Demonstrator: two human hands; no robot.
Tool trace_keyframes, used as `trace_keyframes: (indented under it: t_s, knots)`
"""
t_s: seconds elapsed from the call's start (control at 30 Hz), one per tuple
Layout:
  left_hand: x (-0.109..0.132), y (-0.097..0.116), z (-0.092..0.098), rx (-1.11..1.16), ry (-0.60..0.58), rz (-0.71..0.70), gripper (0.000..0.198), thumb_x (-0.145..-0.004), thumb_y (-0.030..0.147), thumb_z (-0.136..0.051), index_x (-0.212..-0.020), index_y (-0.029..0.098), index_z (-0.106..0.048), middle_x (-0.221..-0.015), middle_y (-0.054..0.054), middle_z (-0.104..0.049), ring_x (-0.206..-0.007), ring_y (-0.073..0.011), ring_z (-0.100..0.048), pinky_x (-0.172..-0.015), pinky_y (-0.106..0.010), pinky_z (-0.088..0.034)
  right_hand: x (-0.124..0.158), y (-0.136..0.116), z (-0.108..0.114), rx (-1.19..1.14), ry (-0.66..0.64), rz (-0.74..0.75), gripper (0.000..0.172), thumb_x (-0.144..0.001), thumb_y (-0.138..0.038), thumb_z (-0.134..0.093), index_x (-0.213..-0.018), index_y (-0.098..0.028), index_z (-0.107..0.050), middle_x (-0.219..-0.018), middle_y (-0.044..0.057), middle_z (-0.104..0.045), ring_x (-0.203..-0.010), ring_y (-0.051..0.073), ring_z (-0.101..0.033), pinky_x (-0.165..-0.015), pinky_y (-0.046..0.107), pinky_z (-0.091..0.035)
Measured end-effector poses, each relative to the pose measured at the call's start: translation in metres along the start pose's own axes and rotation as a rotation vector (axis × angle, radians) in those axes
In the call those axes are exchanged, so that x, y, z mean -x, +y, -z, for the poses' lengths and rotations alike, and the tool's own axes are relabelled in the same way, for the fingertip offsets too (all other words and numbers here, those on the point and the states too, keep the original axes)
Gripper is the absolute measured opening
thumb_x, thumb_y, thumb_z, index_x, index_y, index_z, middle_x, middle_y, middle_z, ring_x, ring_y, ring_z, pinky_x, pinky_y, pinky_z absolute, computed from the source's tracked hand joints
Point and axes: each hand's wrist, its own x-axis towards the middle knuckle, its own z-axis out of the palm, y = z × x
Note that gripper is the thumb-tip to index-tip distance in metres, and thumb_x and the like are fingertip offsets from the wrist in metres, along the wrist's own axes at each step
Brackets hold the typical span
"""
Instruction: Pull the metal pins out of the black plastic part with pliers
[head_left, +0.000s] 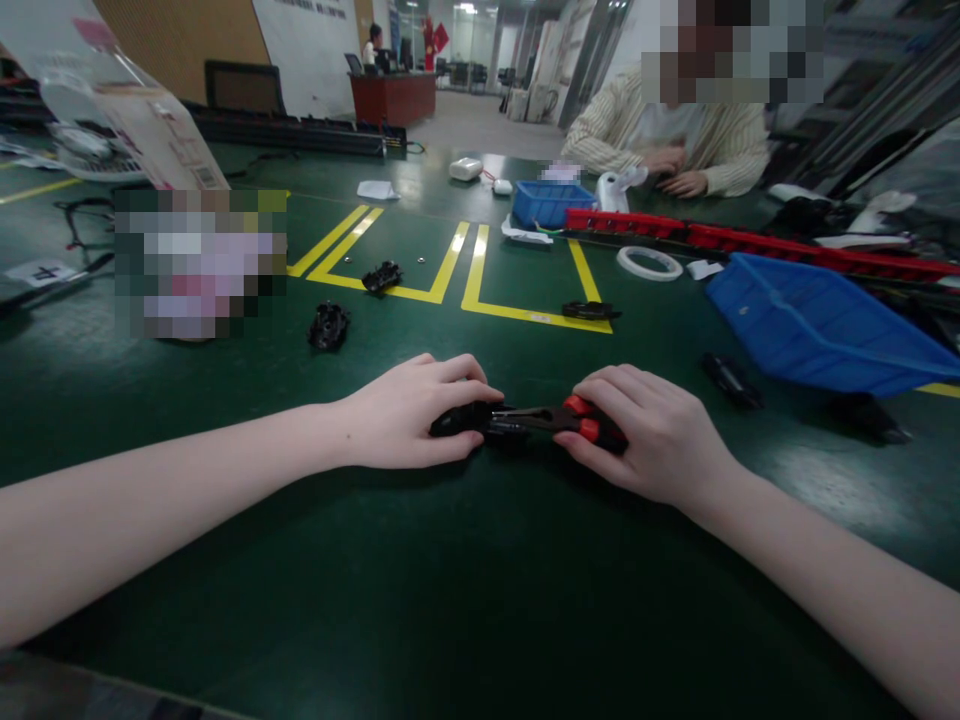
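Red-handled pliers point(538, 413) meet a black plastic part point(459, 420), well in from the desk's point(450, 580) near edge
Left hand point(420, 408) pinches the part, to steady it, I'd guess; right hand point(654, 428) wraps the pliers, perhaps for control

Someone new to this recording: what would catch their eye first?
Probably the red-and-black pliers in the right hand, their tips at a black part held by the left hand, mid-picture. Next, the large blue bin at the right, and the yellow markings on the green table beyond the hands.
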Motion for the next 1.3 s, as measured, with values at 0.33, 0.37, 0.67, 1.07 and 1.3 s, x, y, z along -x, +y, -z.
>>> trace_keyframes:
  t_s: [0.33, 0.37, 0.67, 1.07, 1.3]
  knots:
    - [0.0, -0.01, -0.006, -0.003, 0.03, -0.066, 0.049, -0.093, 0.035, -0.065, -0.139, 0.021, -0.052, -0.126, -0.009, -0.057, -0.101, -0.0238, -0.061, -0.085, -0.039, -0.05, -0.001, 0.0, 0.001, -0.013, 0.009, 0.03, 0.031, -0.091, -0.042, -0.059, -0.092, -0.011, -0.062, -0.083, 0.012, -0.067, -0.072, 0.022, -0.061, -0.062, 0.033, -0.051]
    - [0.001, -0.01, -0.007, -0.027, 0.037, -0.075, 0.05, -0.093, 0.036, -0.066, -0.139, 0.02, -0.052, -0.126, -0.009, -0.057, -0.1, -0.024, -0.061, -0.084, -0.039, -0.051, -0.001, 0.0, 0.001, -0.012, 0.009, 0.036, 0.03, -0.091, -0.041, -0.06, -0.092, -0.011, -0.062, -0.083, 0.012, -0.067, -0.072, 0.022, -0.061, -0.062, 0.033, -0.051]
    - [0.002, -0.01, -0.008, -0.13, 0.136, -0.178, 0.053, -0.092, 0.038, -0.067, -0.138, 0.015, -0.053, -0.12, -0.012, -0.059, -0.097, -0.0236, -0.061, -0.083, -0.037, -0.054, 0.002, 0.006, 0.002, 0.038, -0.002, 0.052, 0.029, -0.091, -0.041, -0.06, -0.092, -0.012, -0.062, -0.083, 0.011, -0.067, -0.072, 0.022, -0.061, -0.062, 0.034, -0.05]
    - [0.002, -0.01, -0.007, 0.008, 0.093, -0.152, 0.046, -0.095, 0.035, -0.063, -0.135, 0.016, -0.055, -0.12, -0.011, -0.059, -0.104, -0.0218, -0.063, -0.085, -0.034, -0.058, 0.003, 0.009, 0.004, 0.02, -0.013, 0.042, 0.027, -0.09, -0.041, -0.061, -0.093, -0.014, -0.062, -0.085, 0.012, -0.068, -0.074, 0.023, -0.062, -0.063, 0.035, -0.051]
    - [0.003, -0.009, -0.008, 0.089, 0.105, -0.076, 0.06, -0.093, 0.03, -0.065, -0.147, 0.021, -0.041, -0.124, -0.01, -0.058, -0.104, -0.0199, -0.065, -0.085, -0.032, -0.058, 0.001, 0.009, 0.003, 0.011, -0.034, 0.063, 0.028, -0.09, -0.042, -0.06, -0.094, -0.014, -0.063, -0.086, 0.012, -0.069, -0.075, 0.023, -0.063, -0.063, 0.035, -0.052]
